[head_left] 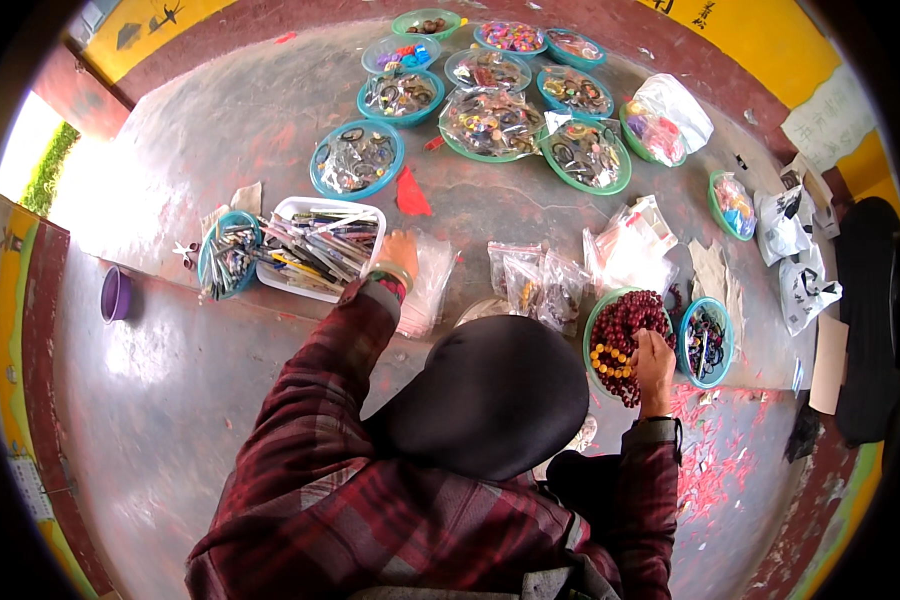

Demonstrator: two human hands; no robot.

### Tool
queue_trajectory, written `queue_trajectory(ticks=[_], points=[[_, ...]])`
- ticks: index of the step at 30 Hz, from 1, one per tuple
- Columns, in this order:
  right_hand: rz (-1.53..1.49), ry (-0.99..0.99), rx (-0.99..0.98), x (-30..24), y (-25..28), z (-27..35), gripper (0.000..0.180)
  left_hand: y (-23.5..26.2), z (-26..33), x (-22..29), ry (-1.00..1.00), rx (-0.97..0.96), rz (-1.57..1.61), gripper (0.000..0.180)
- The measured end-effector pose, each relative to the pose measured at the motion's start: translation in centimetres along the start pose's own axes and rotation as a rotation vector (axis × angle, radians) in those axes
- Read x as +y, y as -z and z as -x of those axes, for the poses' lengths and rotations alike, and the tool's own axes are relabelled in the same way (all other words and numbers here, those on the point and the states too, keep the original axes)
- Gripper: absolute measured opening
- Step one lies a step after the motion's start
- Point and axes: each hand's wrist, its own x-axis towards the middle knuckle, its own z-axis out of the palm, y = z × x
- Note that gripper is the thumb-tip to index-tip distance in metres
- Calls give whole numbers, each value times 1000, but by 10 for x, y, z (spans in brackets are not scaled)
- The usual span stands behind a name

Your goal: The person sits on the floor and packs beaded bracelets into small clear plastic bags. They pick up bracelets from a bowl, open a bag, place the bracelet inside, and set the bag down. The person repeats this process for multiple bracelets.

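My left hand reaches forward between a white tray of pens and a stack of clear plastic bags. Its fingers look stretched out, lying at the edge of the bags; the fingertips are small and hard to make out. On the right, a green basket holds dark red bead strings and a strand of orange-yellow beads. My right hand is closed over the beads, with its fingers pinched on the dark red bead string.
A blue basket of pens touches the tray's left side. Small packets lie ahead of me, and a blue basket of small items stands at right. Several baskets of bagged goods fill the far side. Red scraps litter the lower floor.
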Motion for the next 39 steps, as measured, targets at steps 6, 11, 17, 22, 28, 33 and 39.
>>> queue_trajectory(ticks=[6, 11, 17, 22, 28, 33, 39], points=[[70, 3, -40, 1, -1, 1, 27, -31, 74, 6, -140, -60, 232, 21], [26, -101, -27, -11, 4, 8, 25, -33, 112, -23, -182, -77, 304, 21], [3, -67, -91, -32, -1, 20, 25, -45, 121, -56, -135, 38, 332, 15], [-21, -83, -108, -54, -10, 40, 23, -35, 103, -47, -197, -54, 240, 13], [-76, -122, -149, -42, -11, 41, 22, -53, 87, -48, -226, -197, 29, 15], [-29, -116, -143, -46, -13, 41, 22, -49, 80, -44, -247, -166, -4, 15], [22, -92, -190, -51, -13, 41, 25, -34, 96, -37, -292, -21, -29, 14]])
